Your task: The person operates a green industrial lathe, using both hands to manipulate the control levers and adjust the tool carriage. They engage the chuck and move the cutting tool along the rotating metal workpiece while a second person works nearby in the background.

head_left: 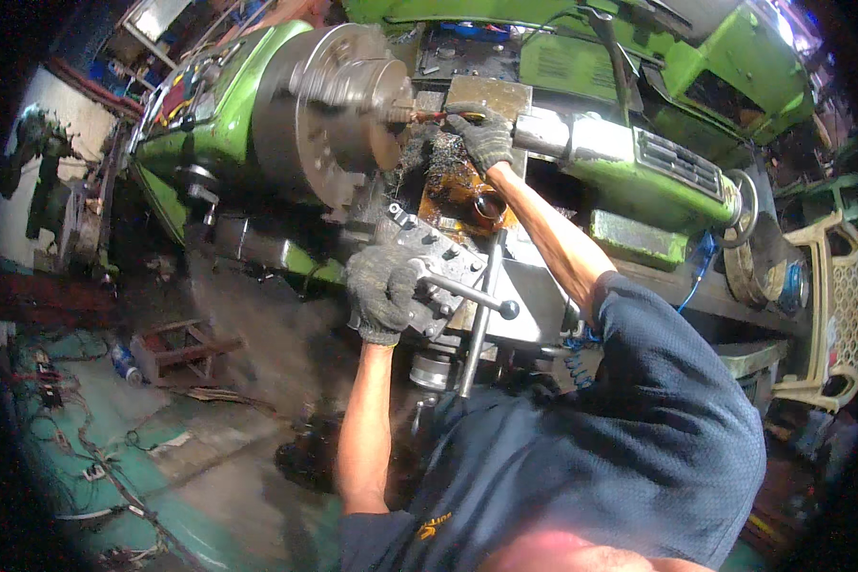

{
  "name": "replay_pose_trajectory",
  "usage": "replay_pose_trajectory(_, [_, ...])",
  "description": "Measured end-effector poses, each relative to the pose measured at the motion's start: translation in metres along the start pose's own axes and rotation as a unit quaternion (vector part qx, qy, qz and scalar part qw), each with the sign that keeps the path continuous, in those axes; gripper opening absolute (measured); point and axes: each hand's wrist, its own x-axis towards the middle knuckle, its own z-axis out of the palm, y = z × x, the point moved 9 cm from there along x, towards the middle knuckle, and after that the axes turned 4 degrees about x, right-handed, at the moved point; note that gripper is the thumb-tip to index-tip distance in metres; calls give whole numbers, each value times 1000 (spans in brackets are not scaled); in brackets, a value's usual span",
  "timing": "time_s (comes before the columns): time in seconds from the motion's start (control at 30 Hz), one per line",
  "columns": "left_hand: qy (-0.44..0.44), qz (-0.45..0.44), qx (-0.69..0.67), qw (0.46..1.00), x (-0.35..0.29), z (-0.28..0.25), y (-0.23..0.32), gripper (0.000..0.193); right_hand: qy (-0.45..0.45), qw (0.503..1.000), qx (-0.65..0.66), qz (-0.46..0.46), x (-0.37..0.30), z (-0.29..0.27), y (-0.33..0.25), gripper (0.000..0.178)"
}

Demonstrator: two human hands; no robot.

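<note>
Both my hands wear dark grey knit gloves. My right hand (483, 135) is closed around a thin tool with a red and yellow handle (439, 116); its exact kind is not clear. The tool points left at the lathe chuck (353, 110), which is blurred as if spinning. My left hand (381, 291) curls over the left side of the tool post (439, 250), beside the hub of its clamping lever (467, 291). Its fingertips are partly hidden. Dark tangled metal chips (445, 157) lie below my right hand, on the oily brown carriage (458, 200).
Right of my right hand stands the tailstock (629, 143) with its handwheel (742, 210). The green headstock (210, 124) is at the left. A long metal bar (483, 319) slants in front of me. On the floor are a rusty frame (183, 345) and cables (105, 467).
</note>
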Motion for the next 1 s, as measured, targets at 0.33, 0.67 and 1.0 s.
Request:
replay_pose_trajectory(0.33, [16, -20, 15, 1000, -16, 3, -12, 23, -94, 987, -126, -13, -58, -88, -80, 19])
replay_pose_trajectory(0.67, [-37, 75, 85, 993, -6, 13, 13, 19, -77, 987, -125, 67, -102, -121, 23, 22])
replay_pose_trajectory(1.0, [-112, -185, 40, 976, 8, 28, 36, 45, 73, 980, -159, 97, -144, -276, 12, 36])
